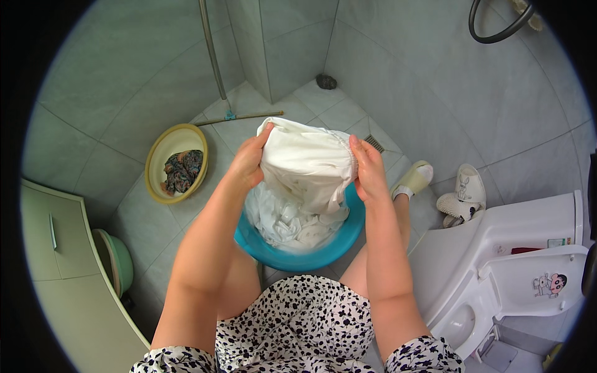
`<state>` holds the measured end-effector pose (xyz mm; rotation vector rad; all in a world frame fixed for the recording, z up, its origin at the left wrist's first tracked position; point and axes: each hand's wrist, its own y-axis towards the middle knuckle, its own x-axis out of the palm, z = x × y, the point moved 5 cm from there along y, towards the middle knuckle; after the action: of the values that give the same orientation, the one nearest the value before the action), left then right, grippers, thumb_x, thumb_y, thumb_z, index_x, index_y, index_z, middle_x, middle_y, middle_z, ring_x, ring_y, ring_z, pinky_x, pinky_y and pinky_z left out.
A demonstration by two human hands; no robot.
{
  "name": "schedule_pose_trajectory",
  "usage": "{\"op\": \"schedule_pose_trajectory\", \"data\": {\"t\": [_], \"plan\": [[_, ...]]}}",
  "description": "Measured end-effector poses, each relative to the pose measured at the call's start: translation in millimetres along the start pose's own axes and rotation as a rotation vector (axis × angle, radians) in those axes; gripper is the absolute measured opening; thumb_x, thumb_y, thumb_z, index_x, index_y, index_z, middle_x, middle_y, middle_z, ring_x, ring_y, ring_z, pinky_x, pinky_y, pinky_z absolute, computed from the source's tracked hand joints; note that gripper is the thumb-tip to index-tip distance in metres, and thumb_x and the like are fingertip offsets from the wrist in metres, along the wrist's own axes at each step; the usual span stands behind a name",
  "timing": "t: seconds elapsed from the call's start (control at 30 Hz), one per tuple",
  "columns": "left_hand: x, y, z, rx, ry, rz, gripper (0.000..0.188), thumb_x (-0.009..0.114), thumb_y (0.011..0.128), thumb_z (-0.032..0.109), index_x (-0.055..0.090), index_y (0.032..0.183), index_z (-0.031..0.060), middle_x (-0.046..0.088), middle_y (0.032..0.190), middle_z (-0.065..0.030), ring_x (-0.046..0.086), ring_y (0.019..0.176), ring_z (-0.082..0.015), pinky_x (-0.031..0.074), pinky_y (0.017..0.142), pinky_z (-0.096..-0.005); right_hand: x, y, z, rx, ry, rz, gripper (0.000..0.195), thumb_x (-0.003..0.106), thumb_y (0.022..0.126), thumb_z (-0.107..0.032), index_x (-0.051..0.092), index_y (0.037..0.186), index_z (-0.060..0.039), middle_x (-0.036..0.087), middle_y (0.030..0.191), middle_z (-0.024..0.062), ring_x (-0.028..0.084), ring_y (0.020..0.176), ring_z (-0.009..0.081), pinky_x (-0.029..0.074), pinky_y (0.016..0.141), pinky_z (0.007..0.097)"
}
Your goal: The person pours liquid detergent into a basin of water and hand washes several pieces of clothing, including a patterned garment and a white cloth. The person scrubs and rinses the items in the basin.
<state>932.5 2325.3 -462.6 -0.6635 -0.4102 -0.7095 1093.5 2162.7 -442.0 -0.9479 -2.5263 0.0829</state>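
Both my hands hold up a white garment (305, 151) with an elastic gathered edge, stretched between them above a blue basin (301, 261). My left hand (249, 156) grips its left side, thumb on top. At the right, my right hand (371, 165) pinches the gathered edge. The lower part of the garment hangs into the basin, where more wet white cloth (298, 228) lies in water. The basin stands on the tiled floor between my legs. The fingers behind the cloth are partly hidden.
A yellow-rimmed basin (151, 175) with dark patterned cloth (184, 170) stands left, near a floor squeegee (240, 115). A cabinet (60, 242) and green basin (122, 263) are further left. On the right are a toilet (459, 321) and slippers (468, 186). A floor drain (374, 143) lies beyond my right hand.
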Motion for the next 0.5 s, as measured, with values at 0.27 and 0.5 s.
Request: {"op": "schedule_pose_trajectory", "data": {"t": [0.27,0.5], "plan": [[-17.5,30.0,-97.4,-0.055,-0.039,0.149,0.047,0.052,0.094,0.046,0.060,0.110,0.0028,0.065,0.102,-0.0109,0.065,0.084,-0.0242,0.053,0.074,-0.0384,75.9,-18.6,61.9,-0.523,-0.659,0.342,0.024,0.064,0.083,-0.026,0.058,0.089,-0.0036,0.065,0.082,0.0176,0.062,0.074,0.0363,0.047,0.065,0.0441],[-12.9,0.7,-70.9,-0.099,0.075,0.267,0.050,0.046,0.096,0.045,0.056,0.123,0.0047,0.061,0.117,-0.0121,0.059,0.104,-0.0257,0.046,0.090,-0.0392,104.1,-40.6,74.1,-0.435,-0.495,0.207,0.029,0.057,0.090,-0.027,0.061,0.098,0.0005,0.064,0.093,0.0234,0.061,0.087,0.0403,0.047,0.074,0.0429]]}}
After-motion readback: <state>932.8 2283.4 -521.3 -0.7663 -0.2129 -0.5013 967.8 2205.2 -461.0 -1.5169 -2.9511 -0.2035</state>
